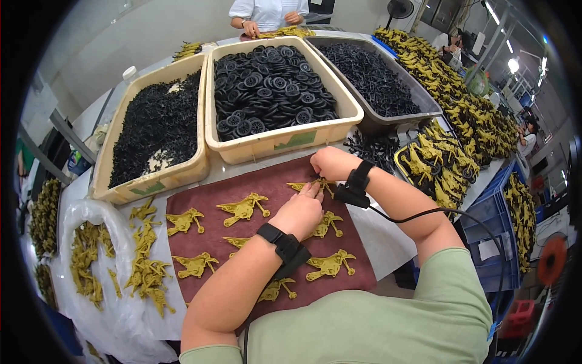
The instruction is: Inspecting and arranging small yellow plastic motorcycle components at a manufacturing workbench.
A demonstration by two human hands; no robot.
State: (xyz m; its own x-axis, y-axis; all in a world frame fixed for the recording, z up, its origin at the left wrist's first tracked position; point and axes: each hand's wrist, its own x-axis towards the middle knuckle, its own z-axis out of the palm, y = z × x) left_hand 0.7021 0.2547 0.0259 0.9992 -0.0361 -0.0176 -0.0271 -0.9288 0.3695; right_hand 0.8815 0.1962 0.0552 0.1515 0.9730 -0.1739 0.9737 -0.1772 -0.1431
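My left hand (pixel 299 213) reaches to the far right part of a maroon cloth (pixel 203 236), its fingertips pressed on a yellow plastic toy frame piece (pixel 295 185). Just beyond it, my right hand (pixel 335 165) is closed, fingers curled down at the same piece. Whatever its fingertips pinch is hidden. More yellow frame pieces lie spaced in rows on the cloth, such as a frame piece (pixel 242 209) left of my left hand and another frame piece (pixel 330 265) nearer to me. My left forearm covers some of them. Each wrist wears a black strap with a small box.
Beyond the cloth stand a bin of small black parts (pixel 102 176), a bin of black toy wheels (pixel 210 124) and a grey bin of black pieces (pixel 418 110). Loose yellow pieces (pixel 148 267) and a plastic bag (pixel 124 303) lie left. Yellow assemblies (pixel 436 161) pile right. A co-worker (pixel 267 15) sits opposite.
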